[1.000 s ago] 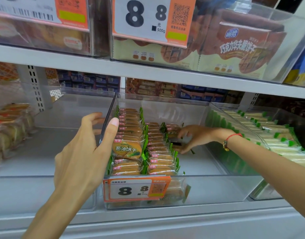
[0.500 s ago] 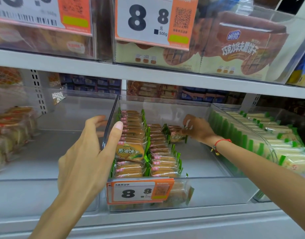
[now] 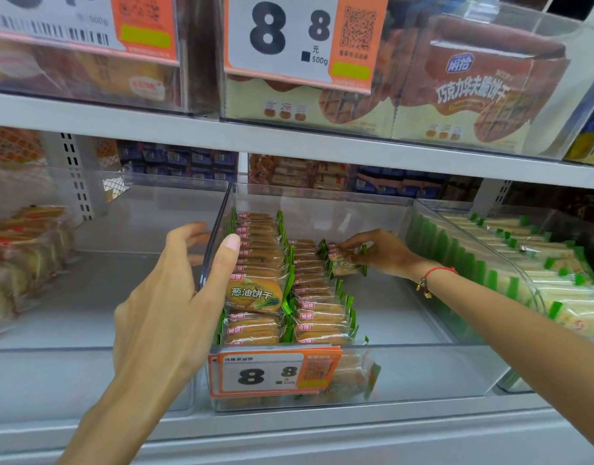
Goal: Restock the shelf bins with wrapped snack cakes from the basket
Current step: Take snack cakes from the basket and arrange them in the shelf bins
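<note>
Shelving at far left carries a clear bin [image 3: 30, 330] of pale wrapped cakes [image 3: 17, 260], blurred through the plastic, so their kind cannot be read with confidence. Beside it, the left hand [image 3: 168, 297] straddles the left wall of the middle bin [image 3: 423, 370]: the thumb lies inside against the tall first row of packets [image 3: 255, 260], the fingers outside the wall, curled around its top edge. This grip appears intended to steady the bin and keep the row upright while the other hand works. One packet [image 3: 252, 295] in that row lies face up, showing a green onion print, above the orange price tag [image 3: 275, 374] clipped to the bin front. A second, shorter row [image 3: 314, 290] stands just beside the first, touching it. To the right, the right hand [image 3: 386, 253] pinches a single wrapped snack [image 3: 344, 263] by its upper edge, fingers closed on the wrapper, holding it at the rear of the bin just beside the second row, evidently to begin a third row on the bare floor there. Much of the bin's right half remains unfilled, so restocking looks well short of complete. A red cord bracelet [image 3: 438, 273] sits at the wrist. Farther right, a neighbouring bin [image 3: 473, 263] holds green-trimmed white packets [image 3: 537, 273] in neat rows. No basket is in view.
</note>
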`<state>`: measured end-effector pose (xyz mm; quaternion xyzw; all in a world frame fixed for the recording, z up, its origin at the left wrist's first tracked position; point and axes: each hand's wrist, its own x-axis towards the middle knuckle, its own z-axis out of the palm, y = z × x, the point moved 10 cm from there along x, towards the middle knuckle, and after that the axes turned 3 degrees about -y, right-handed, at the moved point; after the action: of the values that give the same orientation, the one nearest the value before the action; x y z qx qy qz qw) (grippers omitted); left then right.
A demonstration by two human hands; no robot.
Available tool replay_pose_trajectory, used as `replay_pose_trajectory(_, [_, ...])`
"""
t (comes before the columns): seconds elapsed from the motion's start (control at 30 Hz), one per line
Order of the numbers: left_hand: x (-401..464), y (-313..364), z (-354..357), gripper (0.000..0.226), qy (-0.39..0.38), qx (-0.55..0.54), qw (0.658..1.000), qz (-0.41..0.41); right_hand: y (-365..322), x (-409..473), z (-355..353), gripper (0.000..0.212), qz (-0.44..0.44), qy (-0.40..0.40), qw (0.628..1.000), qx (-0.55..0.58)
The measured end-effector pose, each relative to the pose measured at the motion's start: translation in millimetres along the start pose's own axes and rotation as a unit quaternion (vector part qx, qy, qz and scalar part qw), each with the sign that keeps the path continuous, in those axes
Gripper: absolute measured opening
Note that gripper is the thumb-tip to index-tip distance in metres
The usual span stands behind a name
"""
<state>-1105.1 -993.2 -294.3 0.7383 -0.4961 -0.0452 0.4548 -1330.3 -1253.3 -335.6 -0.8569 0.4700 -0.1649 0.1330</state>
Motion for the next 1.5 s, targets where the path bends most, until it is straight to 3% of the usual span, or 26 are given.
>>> replay_pose_trajectory(0.17, [1.2,-0.4,-0.1,0.039,0.007,0.007,1.0,0.001,-11.4,1.9,-0.9,0.027,-0.012,0.01,0.993,-0.12])
replay_pose_trajectory(0.33, [2.8,-5.5,-1.1,0.033,0.011,0.005,1.0,-0.007,-40.8,-9.1,5.4,0.026,-0.091,0.05,0.94,-0.325])
replay_pose_trajectory(0.5, [1.9,-5.4,-0.3,0.033,0.011,0.0,1.0,-0.005,-29.8,-5.1,3.9,0.014,-0.058,0.038,0.979,-0.193])
replay_pose_trajectory(0.7, [1.9,-7.6,-1.4,0.034,0.012,0.006,1.0,-0.015,-25.4,4.9,17.4,0.01,-0.027,-0.04,0.982,-0.182])
replay_pose_trajectory(0.87, [1.3,-5.7,-2.6,0.035,0.007,0.005,1.0,-0.01,-20.7,4.9,15.0,0.024,0.01,-0.096,0.98,-0.173])
replay_pose_trajectory(1.1, [-1.1,-2.4,-4.6,0.035,0.016,0.012,1.0,-0.007,-23.4,-12.7,-3.7,0.033,0.038,-0.088,0.987,-0.132])
replay_pose_trajectory(1.33, [-4.8,9.4,-13.1,0.03,0.049,-0.042,0.996,0.061,-84.5,-86.7,-37.8,0.019,-0.042,-0.018,0.999,-0.021])
replay_pose_trajectory(1.5, [-50.4,23.8,-39.9,0.026,0.052,-0.057,0.983,0.168,-144.2,-170.6,-38.8,0.013,-0.114,-0.052,0.992,0.026])
